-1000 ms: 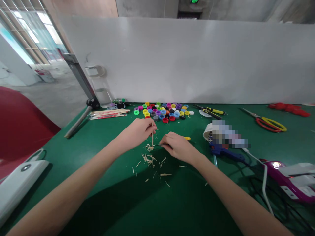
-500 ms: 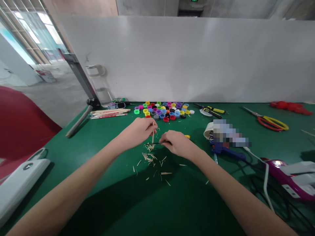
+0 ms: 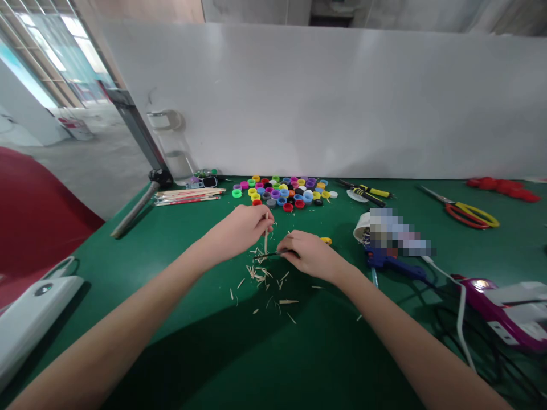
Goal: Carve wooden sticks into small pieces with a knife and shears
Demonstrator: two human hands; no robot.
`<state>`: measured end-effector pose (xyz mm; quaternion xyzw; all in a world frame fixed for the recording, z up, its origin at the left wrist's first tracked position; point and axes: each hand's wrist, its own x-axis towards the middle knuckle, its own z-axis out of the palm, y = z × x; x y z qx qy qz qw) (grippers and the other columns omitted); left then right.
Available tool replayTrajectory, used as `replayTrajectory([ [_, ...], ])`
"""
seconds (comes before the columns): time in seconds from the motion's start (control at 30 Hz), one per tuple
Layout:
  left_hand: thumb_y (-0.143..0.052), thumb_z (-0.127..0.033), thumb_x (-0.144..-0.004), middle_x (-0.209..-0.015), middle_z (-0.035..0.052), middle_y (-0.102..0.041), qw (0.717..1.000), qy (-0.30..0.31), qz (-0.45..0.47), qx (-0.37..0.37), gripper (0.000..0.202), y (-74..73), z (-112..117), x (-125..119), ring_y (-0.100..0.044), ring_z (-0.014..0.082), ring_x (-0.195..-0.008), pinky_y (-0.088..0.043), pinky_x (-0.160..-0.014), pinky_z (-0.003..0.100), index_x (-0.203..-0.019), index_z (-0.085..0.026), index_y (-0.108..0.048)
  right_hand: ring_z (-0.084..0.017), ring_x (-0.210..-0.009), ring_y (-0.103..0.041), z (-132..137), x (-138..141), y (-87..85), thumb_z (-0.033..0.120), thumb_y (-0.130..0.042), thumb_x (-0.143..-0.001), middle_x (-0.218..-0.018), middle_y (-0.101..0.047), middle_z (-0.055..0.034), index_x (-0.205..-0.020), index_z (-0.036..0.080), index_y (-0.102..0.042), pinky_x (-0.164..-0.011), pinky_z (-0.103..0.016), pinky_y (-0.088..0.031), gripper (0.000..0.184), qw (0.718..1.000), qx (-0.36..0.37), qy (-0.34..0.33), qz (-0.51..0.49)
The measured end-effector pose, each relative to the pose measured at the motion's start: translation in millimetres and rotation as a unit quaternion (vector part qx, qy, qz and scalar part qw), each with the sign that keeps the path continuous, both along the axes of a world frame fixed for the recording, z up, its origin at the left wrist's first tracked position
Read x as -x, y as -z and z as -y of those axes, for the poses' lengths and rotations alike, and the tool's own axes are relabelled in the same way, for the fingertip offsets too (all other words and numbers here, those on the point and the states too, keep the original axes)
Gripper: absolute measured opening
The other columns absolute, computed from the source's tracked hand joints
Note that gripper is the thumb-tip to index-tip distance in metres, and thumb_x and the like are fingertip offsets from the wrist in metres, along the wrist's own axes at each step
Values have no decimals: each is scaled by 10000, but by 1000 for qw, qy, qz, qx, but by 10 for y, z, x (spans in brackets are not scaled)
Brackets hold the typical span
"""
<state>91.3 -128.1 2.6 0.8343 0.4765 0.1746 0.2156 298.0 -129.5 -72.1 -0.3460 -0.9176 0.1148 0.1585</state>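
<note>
Pale wood forms the slender, near-upright stick [image 3: 265, 241] that the left hand [image 3: 243, 229] pinches in front of the multicoloured round plastic caps [image 3: 276, 195]. Also before those caps, the right hand [image 3: 308, 254] grips a thin, dark-bladed tool [image 3: 268, 255], and curled pale shavings [image 3: 258, 275] litter the green tabletop [image 3: 183, 233].

Stick [image 3: 265, 242] looks like bare matt wood; shavings [image 3: 257, 276] same stuff, kinda rough. Knife [image 3: 273, 253]: dark metal. Caps [image 3: 276, 195]: plastic, smooth, bit shiny. Scissors [image 3: 461, 205]: metal blades [image 3: 436, 196], plastic handles [image 3: 490, 218]. Power strip [image 3: 474, 287]: super glossy plastic. Tabletop [image 3: 115, 267] smooth with soft sheen, board [image 3: 273, 102] semi-gloss, floor [image 3: 113, 136] matt concrete look.
</note>
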Motion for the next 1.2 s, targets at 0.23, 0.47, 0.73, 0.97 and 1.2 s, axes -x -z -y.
replayTrajectory([
  [0.23,-333,-314,-904,-799,32,-676,1000,9,-2,10,288,3,6,-7,-599,133,-686,-429,-598,253,-882,-187,-591,-173,-869,-530,12,-3,-24,169,-460,-874,-892,-640,-45,-933,190,-596,-710,-292,-386,150,1000,-20,11,-9],
  [0.47,-321,-301,-900,-844,50,-671,1000,11,0,14,294,59,9,-24,-594,130,-672,-423,-576,249,-912,-177,-587,-167,-805,-535,-21,59,14,164,-484,-852,-846,-649,-34,-893,195,-602,-657,-283,-365,129,1000,-17,21,6],
  [0.73,-342,-338,-901,-799,44,-670,1000,16,-12,16,305,89,-67,30,-581,127,-641,-411,-559,246,-887,-181,-604,-173,-809,-535,-30,42,52,174,-470,-858,-834,-647,-37,-916,198,-602,-630,-283,-355,146,1000,-15,11,18],
  [0.97,-338,-331,-897,-717,34,-638,998,28,-48,-17,314,82,-6,-41,-503,106,-539,-367,-533,249,-841,-181,-608,-155,-777,-533,-10,57,18,168,-483,-844,-833,-643,-29,-887,201,-597,-611,-267,-354,127,1000,-6,14,15],
  [1.2,-358,-354,-891,-633,7,-585,997,27,-68,-23,300,72,38,-83,-445,94,-491,-353,-528,250,-800,-195,-595,-150,-742,-545,2,44,-3,194,-509,-837,-824,-645,-23,-882,210,-609,-612,-269,-357,111,999,10,27,19],
])
